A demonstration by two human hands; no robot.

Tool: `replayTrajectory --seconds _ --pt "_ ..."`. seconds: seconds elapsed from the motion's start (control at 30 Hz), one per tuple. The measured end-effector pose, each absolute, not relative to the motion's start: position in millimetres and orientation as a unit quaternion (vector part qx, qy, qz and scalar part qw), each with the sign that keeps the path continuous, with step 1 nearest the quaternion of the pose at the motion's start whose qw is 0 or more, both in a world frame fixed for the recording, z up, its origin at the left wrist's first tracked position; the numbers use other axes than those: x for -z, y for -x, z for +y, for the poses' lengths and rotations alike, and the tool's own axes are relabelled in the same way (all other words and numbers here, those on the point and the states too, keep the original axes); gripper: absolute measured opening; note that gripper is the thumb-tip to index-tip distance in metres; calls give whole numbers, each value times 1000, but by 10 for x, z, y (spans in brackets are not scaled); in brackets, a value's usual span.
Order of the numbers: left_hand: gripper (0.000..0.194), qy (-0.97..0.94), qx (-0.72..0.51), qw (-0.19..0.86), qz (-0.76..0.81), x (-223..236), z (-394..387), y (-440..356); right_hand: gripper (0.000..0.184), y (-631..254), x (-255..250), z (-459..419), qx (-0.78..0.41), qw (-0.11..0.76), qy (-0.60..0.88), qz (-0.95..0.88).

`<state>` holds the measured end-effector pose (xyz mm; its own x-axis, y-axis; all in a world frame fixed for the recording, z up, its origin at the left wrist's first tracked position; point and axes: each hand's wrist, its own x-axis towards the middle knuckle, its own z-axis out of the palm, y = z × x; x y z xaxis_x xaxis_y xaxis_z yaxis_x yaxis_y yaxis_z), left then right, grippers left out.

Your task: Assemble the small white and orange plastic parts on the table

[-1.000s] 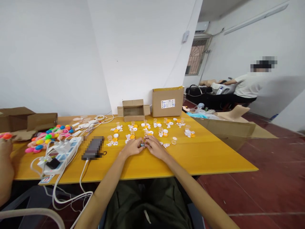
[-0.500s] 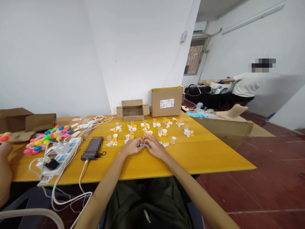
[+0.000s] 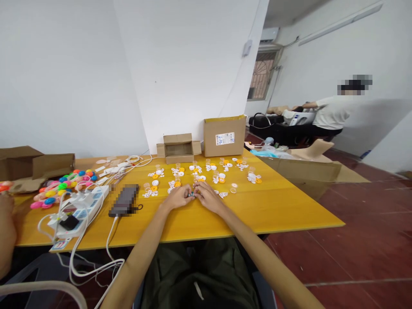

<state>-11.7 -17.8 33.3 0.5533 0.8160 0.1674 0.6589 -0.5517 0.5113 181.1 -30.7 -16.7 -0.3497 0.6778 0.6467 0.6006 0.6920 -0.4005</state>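
Observation:
Low over the yellow table (image 3: pixel 267 206), my left hand (image 3: pixel 178 197) and my right hand (image 3: pixel 207 197) meet at the fingertips. Both are closed in a pinch on one small dark bluish piece (image 3: pixel 191 195), too small to name. Fingers cover much of it. Just beyond the hands lie groups of loose parts: white discs (image 3: pixel 202 178), orange rings (image 3: pixel 177 183), small perforated white pieces (image 3: pixel 150 194) and clear cups (image 3: pixel 147 186). To the right of my right hand stands a clear cup with a whitish piece (image 3: pixel 233 189).
An open small carton (image 3: pixel 178 150) and a larger labelled box (image 3: pixel 224 137) stand at the back. On the left are a phone (image 3: pixel 125 199), a power strip with cables (image 3: pixel 96 206), colourful plastic balls (image 3: pixel 64 186) and another person's arm (image 3: pixel 6 236). A person (image 3: pixel 333 113) sits far right.
My hands stay in the same place, still pinching the small piece. The view has shifted slightly. The other person's hand at the left edge has moved a little.

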Motion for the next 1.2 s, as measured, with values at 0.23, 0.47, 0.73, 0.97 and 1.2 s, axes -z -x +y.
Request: replayTrajectory --seconds 0.23,0.47,0.73,0.97,1.2 --pt "11 -859 -200 200 427 -296 -151 135 14 -1814 163 -311 -40 407 398 -821" --pt "11 -857 -193 207 432 -306 -143 133 12 -1807 168 -320 -42 414 410 -811" --pt "11 -855 -189 216 431 -334 -155 123 10 -1825 197 -294 -32 433 431 -791" --pt "5 -857 -194 229 420 -347 -153 132 13 -1838 243 -279 -11 410 450 -793" --pt "7 -852 -197 237 424 -350 -146 140 14 -1823 202 -324 -8 403 452 -795"
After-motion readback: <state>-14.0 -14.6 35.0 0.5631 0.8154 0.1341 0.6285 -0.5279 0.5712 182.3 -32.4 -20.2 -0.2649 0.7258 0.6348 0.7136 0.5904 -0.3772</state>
